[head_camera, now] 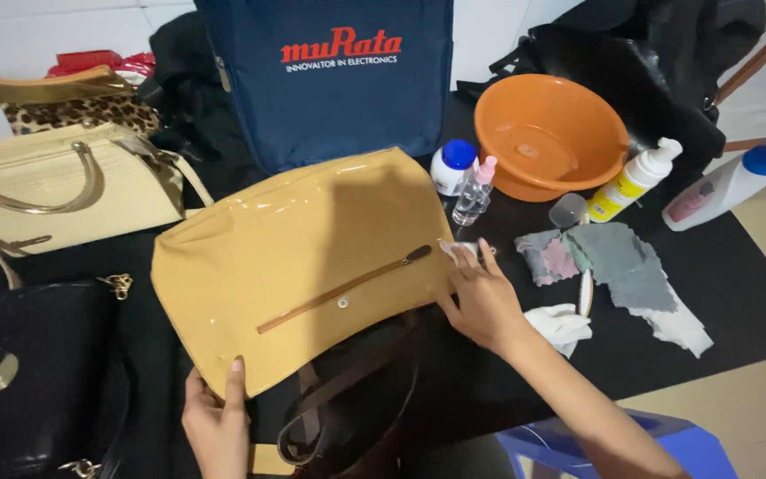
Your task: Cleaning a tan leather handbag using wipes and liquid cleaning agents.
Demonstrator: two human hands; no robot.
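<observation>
Between the two hands a glossy tan handbag (303, 262) is lying flat and slightly tilted on the black table (738, 284), with a brown zipper (343, 290) running slantwise across its face. Under the thumb of the left hand (216, 417) the lower left corner of the bag is being pinched: the thumb is pressing on top and the other fingers are curling below the edge, so I cannot tell how they are lying. At the right edge of the bag the right hand (482, 297) is resting, its fingers close together and slightly bent, and the fingertips are pinching a small white wipe (454, 250) against the bag near the zipper pull. Just beyond these fingertips a small clear spray bottle (473, 193) and a white jar with a blue cap (452, 167) are standing, and behind them an orange basin (550, 133). To the right of the right hand grey rags (622, 262) and crumpled white tissues (560, 324) are lying. Below the bag, between the wrists, a dark brown bag (356, 408) is showing. Far left of the left fingers a cream handbag (55, 191) and a black handbag (37, 372) are sitting.
</observation>
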